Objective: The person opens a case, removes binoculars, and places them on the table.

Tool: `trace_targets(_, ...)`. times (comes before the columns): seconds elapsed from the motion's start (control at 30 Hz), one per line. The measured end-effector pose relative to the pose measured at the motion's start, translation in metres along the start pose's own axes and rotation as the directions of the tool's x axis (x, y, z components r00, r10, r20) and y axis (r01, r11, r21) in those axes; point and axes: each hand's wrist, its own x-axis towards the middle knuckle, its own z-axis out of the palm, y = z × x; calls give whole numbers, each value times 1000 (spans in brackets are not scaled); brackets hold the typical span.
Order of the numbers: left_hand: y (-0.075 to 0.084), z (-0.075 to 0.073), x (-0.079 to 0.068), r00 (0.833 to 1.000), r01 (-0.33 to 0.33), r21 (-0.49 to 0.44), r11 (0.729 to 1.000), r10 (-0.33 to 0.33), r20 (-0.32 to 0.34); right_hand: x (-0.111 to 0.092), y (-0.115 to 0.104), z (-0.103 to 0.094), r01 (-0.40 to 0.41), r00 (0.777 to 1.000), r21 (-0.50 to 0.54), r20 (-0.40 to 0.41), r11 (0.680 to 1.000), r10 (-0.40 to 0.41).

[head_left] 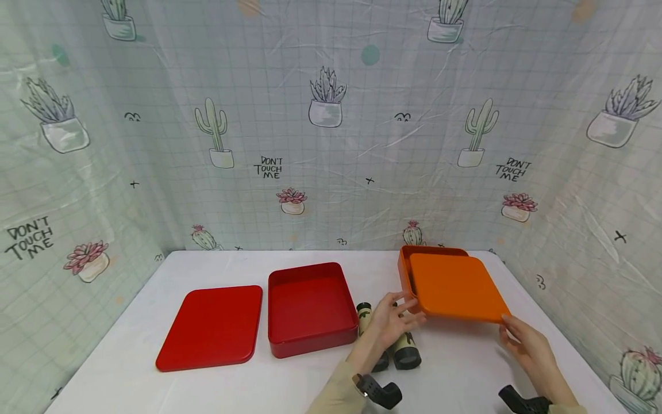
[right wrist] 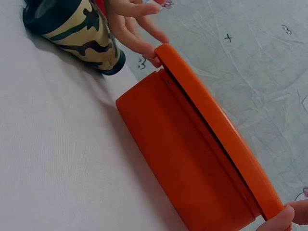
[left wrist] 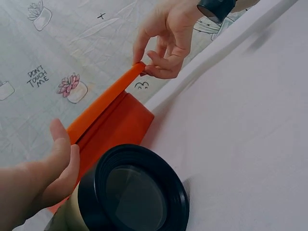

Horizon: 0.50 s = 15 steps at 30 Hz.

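An orange lid (head_left: 457,286) lies askew over an orange box (head_left: 407,271), leaving the box's back and left rims uncovered. At the lid's front right corner, my right hand (head_left: 527,345) pinches the edge between thumb and fingers. My left hand (head_left: 385,323) has its fingers spread, with fingertips touching the lid's front left corner (right wrist: 165,50). Camouflage binoculars with black ends (head_left: 407,357) lie on the table beneath and beside my left hand, which partly hides them. One large lens (left wrist: 137,197) shows close up in the left wrist view.
A red open box (head_left: 310,305) stands left of the binoculars. Farther left, a red lid (head_left: 212,328) lies flat on the white table (head_left: 217,391). A curtain printed with cacti (head_left: 331,172) hangs behind the table and along its sides.
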Motion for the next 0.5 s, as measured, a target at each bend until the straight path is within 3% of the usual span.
trace_targets(0.13, -1, 2, -3, 999, 9, 24, 1000, -10, 30, -3, -1, -5, -18, 1000, -1, 6, 1000, 18)
trace_targets(0.4, -5, 5, -6, 995, 47, 56, 997, -52, 87, -9, 1, -23, -4, 988, 65, 157, 998, -6)
trace_targets(0.5, -7, 6, -7, 993, 56, 65, 996, -62, 100, -9, 2, -29, -3, 984, 66, 178, 998, -8)
